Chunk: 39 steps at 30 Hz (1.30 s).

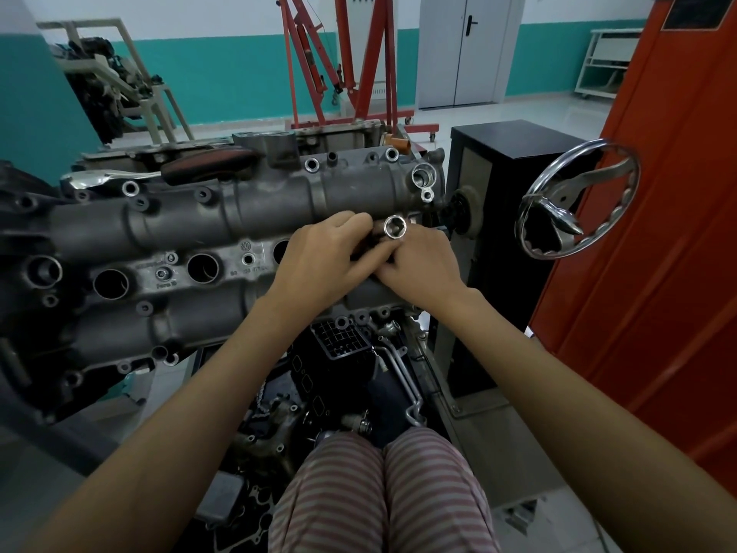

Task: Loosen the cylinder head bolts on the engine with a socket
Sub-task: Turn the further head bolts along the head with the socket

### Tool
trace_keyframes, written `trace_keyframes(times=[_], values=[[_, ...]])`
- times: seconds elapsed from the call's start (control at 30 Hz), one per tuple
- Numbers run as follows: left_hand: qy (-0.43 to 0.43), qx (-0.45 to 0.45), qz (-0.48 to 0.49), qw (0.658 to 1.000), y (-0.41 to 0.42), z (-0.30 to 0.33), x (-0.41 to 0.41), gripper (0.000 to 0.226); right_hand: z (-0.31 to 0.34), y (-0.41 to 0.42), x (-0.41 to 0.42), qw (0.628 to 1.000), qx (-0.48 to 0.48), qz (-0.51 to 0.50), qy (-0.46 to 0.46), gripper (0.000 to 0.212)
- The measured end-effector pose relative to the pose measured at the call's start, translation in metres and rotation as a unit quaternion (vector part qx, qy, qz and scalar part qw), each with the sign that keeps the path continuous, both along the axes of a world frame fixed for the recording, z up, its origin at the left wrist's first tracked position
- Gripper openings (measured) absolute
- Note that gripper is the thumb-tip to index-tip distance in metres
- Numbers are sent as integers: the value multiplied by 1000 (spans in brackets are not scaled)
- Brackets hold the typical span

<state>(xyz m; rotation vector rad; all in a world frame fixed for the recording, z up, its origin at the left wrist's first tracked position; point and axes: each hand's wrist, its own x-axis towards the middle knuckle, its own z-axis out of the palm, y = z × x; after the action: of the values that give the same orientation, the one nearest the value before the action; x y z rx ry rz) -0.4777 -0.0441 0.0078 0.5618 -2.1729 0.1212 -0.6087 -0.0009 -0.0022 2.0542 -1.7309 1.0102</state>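
The socket (pixel 395 227) sits centre frame, open end up, both your hands pinching the tool beneath it: left hand (pixel 327 261), right hand (pixel 422 265). Small, hard, slick chrome, so grip its sides firmly. The ratchet (pixel 159 173) waits upper left on the engine (pixel 179 217).

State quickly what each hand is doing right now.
Left hand: fingers curled around a dark tool beside the socket.
Right hand: fingers pinching the socket's lower end.
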Motion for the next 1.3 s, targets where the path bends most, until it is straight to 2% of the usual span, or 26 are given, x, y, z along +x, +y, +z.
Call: trace_keyframes(times=[0.1,0.2,0.4,0.6,0.8,0.9,1.03,1.2,1.3], values=[[12,2,-3,1000,3,1,-1,29,-2,-3,-4,999,29,-25,33,27],[10,-1,-8,1000,4,2,-1,22,-1,-3,-5,999,42,-20,4,22],[1,-24,2,1000,2,0,0,37,0,0,-2,1000,14,2,-2,22],[10,16,-16,1000,6,2,0,22,1,0,-3,999,46,-11,-9,23],[6,-3,2,1000,3,1,1,32,1,0,-2,1000,21,-4,-4,25],[8,2,-5,1000,4,1,0,28,0,0,-3,1000,23,-10,17,29],[12,24,0,1000,5,0,0,28,0,0,-3,999,44,-11,-8,22],[-4,-14,-1,1000,3,1,1,34,0,-1,-2,999,38,-15,2,26],[-2,-15,-8,1000,3,1,1,32,0,0,-3,1000,25,3,3,22]])
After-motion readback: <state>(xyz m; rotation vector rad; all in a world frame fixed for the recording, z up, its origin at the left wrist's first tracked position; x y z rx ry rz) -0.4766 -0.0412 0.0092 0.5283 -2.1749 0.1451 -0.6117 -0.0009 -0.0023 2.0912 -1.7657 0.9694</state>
